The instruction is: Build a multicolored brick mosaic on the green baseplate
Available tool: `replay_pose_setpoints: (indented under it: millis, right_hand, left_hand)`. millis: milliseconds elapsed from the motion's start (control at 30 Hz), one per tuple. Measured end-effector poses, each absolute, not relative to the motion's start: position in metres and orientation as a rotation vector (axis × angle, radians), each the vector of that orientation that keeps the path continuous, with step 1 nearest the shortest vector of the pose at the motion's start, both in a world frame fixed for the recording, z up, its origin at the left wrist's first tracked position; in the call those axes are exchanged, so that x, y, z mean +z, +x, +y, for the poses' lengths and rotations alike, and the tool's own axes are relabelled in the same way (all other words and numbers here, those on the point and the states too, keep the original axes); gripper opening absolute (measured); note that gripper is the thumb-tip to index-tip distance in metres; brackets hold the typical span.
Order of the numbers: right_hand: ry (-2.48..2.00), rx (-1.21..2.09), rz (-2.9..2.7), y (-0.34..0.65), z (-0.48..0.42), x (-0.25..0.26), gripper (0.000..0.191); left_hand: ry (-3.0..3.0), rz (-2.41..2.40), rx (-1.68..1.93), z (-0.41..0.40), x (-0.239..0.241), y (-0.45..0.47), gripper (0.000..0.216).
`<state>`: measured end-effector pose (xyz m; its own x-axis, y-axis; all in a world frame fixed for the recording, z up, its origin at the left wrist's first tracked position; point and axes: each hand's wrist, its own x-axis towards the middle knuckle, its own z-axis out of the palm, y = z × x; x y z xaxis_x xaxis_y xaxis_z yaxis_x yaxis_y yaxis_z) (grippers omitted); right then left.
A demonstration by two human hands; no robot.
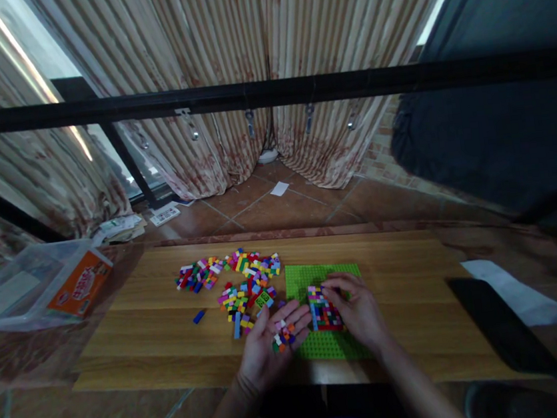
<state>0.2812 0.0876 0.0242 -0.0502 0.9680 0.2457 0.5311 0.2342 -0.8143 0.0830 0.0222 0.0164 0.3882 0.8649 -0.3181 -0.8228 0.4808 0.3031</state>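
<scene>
My left hand (274, 339) is turned palm up, fingers stretched out, and holds several small building bricks (283, 334) of mixed colours on its palm. It hovers over the left edge of a green studded baseplate (324, 346). On that plate sits a block of many-coloured bricks (323, 312), with a light blue column on its left and red along the front. My right hand (357, 307) is at the right side of this block, thumb and fingers closed together near its top. Whatever the fingertips pinch is too small and hidden to make out.
Loose bricks lie in heaps (244, 263) left of the plate; one blue brick (199, 317) lies apart. The wooden table (135, 319) has a dark flat object (500, 321) and white paper (517, 292) at its right. A clear plastic bin (21, 292) stands left. A black rail (265, 94) crosses behind.
</scene>
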Motion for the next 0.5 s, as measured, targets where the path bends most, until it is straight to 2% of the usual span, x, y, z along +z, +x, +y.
replay_pose_setpoints:
  millis: [267,500]
  right_hand:
    - [-1.409,0.867,-1.541,0.277,0.099,0.003,0.019]
    - [-1.39,0.921,-1.528,0.276,0.101,0.006,0.015]
  left_hand:
    - [0.117,0.449,1.076,0.023,0.015,0.082,0.052]
    - [0.1,0.459,1.072,0.022,0.017,0.083,0.05]
